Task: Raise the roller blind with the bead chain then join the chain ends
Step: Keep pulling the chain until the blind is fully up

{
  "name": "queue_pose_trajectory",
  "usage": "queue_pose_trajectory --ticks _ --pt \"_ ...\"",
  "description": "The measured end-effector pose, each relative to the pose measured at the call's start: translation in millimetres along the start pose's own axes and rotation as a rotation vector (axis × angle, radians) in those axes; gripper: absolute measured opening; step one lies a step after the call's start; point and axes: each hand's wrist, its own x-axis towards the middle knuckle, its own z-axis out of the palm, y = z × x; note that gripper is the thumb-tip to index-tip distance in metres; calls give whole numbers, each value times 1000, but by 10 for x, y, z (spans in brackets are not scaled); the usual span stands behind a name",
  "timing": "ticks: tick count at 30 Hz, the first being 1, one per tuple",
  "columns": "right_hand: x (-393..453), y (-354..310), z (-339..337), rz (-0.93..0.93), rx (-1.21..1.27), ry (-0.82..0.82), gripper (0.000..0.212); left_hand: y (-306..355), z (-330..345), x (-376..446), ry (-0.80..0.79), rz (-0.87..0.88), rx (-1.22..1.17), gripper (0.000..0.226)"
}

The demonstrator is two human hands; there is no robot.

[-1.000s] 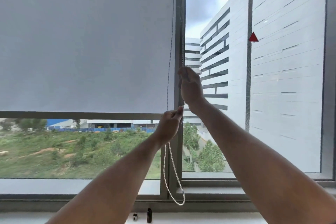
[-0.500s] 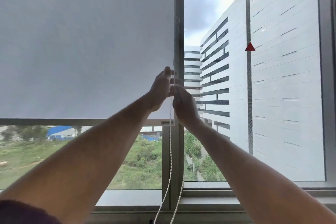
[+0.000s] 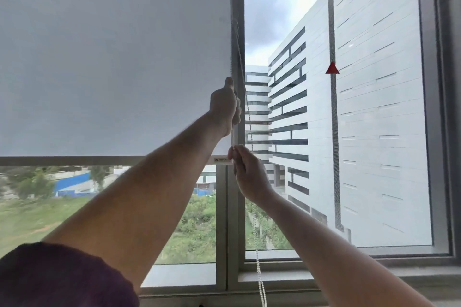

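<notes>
two fists around the bead chain (image 3: 234, 52), left hand (image 3: 224, 107) above right hand (image 3: 249, 174).

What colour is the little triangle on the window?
Red; the triangle shows clearly in the head view.

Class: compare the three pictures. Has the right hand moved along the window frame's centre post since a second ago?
Yes. The right hand has dropped down the centre post, from above the blind's bottom bar to level with it.

Two hands (left hand (image 3: 224, 107), right hand (image 3: 249, 174)), one roller blind (image 3: 112, 57), one bead chain (image 3: 259, 279).
</notes>
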Motion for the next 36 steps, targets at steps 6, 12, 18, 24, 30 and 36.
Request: queue_pose_trajectory --ticks 6,12,18,24,30,36 --pt "206 149 -281 73 -54 -160 29 -39 129 -115 43 151 -6 52" --pt "458 240 -519 316 77 -259 55 -239 130 -176 42 234 84 52" --pt "847 -41 -625 429 545 -47 29 -625 122 -315 4 211 37 48" --pt "1260 -601 -590 475 715 -112 20 -842 131 -355 -25 168 -33 42" --pt "1474 -795 -574 534 825 -16 27 -974 109 -472 -44 152 -5 47" --pt "1327 -763 -386 410 845 136 34 -926 -112 -381 -40 249 253 47"
